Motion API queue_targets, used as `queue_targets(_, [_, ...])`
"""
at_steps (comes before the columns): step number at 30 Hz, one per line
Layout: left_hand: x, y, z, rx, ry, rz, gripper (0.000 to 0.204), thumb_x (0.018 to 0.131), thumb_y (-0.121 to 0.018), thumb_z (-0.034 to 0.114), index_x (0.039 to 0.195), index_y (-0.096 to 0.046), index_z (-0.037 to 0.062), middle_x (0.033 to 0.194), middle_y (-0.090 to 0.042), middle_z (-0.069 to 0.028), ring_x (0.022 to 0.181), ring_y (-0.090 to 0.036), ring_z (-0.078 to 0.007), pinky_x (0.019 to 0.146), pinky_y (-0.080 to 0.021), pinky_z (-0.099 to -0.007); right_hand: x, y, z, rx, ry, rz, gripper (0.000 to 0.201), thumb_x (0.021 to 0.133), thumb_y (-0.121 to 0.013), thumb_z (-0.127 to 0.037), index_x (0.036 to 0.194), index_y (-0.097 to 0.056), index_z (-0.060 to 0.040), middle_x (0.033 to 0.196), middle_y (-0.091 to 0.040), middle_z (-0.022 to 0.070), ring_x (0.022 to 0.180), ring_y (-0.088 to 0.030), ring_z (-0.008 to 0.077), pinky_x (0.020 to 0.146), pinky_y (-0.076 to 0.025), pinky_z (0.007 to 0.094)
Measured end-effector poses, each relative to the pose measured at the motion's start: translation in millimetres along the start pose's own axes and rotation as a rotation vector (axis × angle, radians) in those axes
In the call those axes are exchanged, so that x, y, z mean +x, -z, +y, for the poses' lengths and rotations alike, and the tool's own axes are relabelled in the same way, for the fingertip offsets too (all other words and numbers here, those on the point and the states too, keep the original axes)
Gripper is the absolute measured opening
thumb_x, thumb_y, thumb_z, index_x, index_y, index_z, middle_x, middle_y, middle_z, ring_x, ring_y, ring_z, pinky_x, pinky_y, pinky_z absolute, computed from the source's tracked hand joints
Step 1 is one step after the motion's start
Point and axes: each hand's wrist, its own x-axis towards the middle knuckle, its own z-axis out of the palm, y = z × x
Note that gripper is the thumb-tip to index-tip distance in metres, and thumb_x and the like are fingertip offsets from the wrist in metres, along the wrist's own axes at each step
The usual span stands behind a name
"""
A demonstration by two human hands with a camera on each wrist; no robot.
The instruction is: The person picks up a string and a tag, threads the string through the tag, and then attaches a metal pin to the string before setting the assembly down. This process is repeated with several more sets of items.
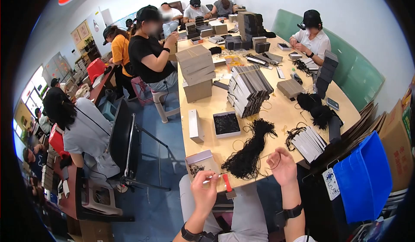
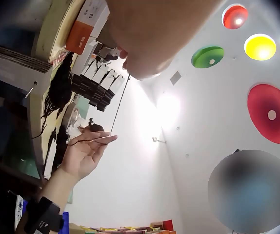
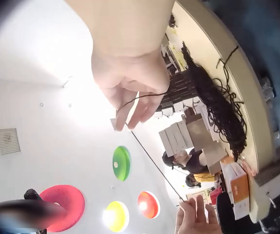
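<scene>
A thin black cord (image 3: 152, 158) runs taut between the two hands. My left hand (image 1: 204, 193) pinches one end between thumb and fingertips, above the open box at the table's near edge. My right hand (image 1: 284, 169) is raised to the right of the black cord bundle (image 1: 250, 153), holding the cord at its fingers, with a loose length curving across the hand (image 3: 130, 85). In the left wrist view, the right hand (image 2: 84, 153) has its fingers extended along the cord. A red-handled tool (image 1: 227, 182) is at the table edge between the hands.
An open box with small dark pieces (image 1: 201, 163) stands near the left hand. Behind are a box of black pieces (image 1: 226, 124), stacked grey boxes (image 1: 248, 90) and, at right, fanned pale boxes (image 1: 309, 143). A blue bin (image 1: 365, 179) stands right; people sit around the table.
</scene>
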Motion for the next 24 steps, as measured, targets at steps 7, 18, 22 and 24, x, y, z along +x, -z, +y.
queue_targets(7, [-20.4,-1.3,15.7,-0.277,0.125,-0.351,0.006,0.086,-0.062,0.003,0.088,-0.062,-0.0026,0.095,-0.067,-0.0106,0.09,-0.061,-0.0158,0.083,-0.047,-0.0279,-9.9,-45.4,4.5,-0.819,-0.098,0.055,0.012,0.09,-0.059,-0.006,0.097,-0.063,0.0027,0.088,-0.069,0.0117,0.081,-0.068,0.019,0.074,-0.052,0.0255])
queue_targets(18, [-52.4,-30.1,15.8,-1.039,0.647,-0.438,0.013,0.094,-0.058,0.013,0.099,-0.06,0.0016,0.119,-0.062,-0.0101,0.108,-0.058,-0.0162,0.091,-0.043,-0.0295,-27.4,-75.7,13.7,-1.719,0.298,-0.221,0.007,0.077,-0.071,-0.002,0.082,-0.066,-0.0028,0.072,-0.062,0.0046,0.061,-0.057,0.0098,0.049,-0.041,0.0218])
queue_targets(22, [-55.4,-36.0,11.6,-1.163,0.794,-0.439,0.014,0.094,-0.057,0.016,0.1,-0.061,0.0036,0.118,-0.062,-0.0093,0.109,-0.056,-0.0147,0.09,-0.043,-0.0288,-42.9,-61.3,15.1,-1.619,0.306,-0.136,0.011,0.073,-0.074,-0.001,0.079,-0.065,-0.0029,0.076,-0.057,0.0055,0.059,-0.052,0.0135,0.049,-0.039,0.0244])
queue_targets(24, [-56.6,-37.0,14.3,-1.173,0.836,-0.451,0.013,0.094,-0.057,0.016,0.1,-0.062,0.0056,0.115,-0.063,-0.0073,0.107,-0.056,-0.0131,0.089,-0.044,-0.029,-49.5,-55.3,16.4,-1.621,0.34,-0.111,0.012,0.072,-0.074,-0.001,0.079,-0.064,-0.0023,0.078,-0.056,0.006,0.06,-0.052,0.0152,0.05,-0.04,0.025])
